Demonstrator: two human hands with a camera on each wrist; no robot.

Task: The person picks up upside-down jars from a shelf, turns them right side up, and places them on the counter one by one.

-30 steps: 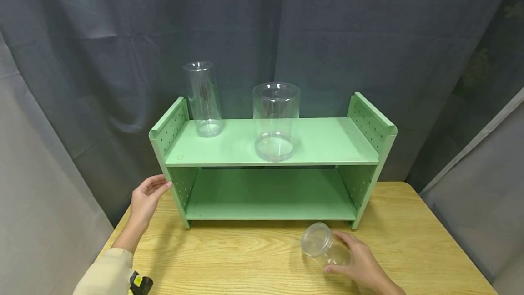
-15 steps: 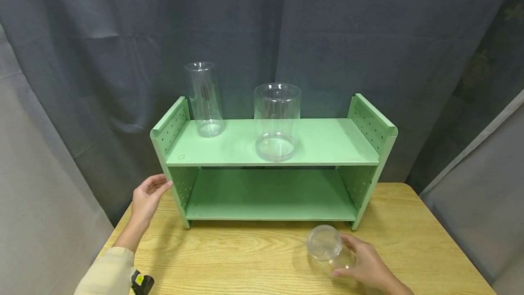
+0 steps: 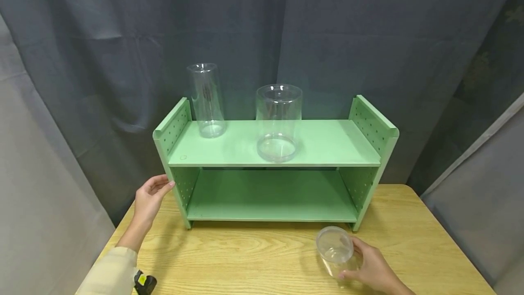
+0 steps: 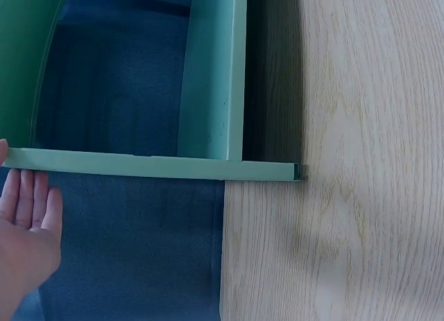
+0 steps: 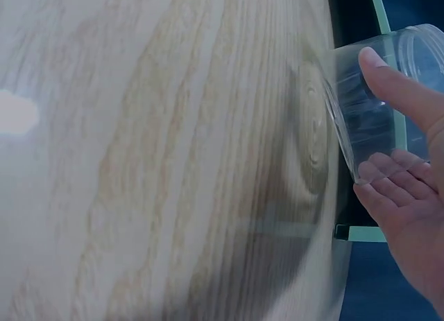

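In the head view a green two-tier shelf stands on the table. My left hand holds its left side panel at the front edge. In the left wrist view the thumb lies on one side of that panel and the fingers on the other. My right hand grips a clear round jar in front of the shelf's right end. The jar tilts, and the right wrist view shows the thumb and fingers around its wall. Whether its base touches the table cannot be told.
On the upper tier stand a tall narrow clear cylinder at the left and a wider clear cylinder near the middle front. The wooden table lies in front. Grey curtains hang behind and at both sides.
My right hand and the jar have moved slightly right, and the jar has turned from a stronger leftward tilt to a more upright stance. The left hand still holds the panel.
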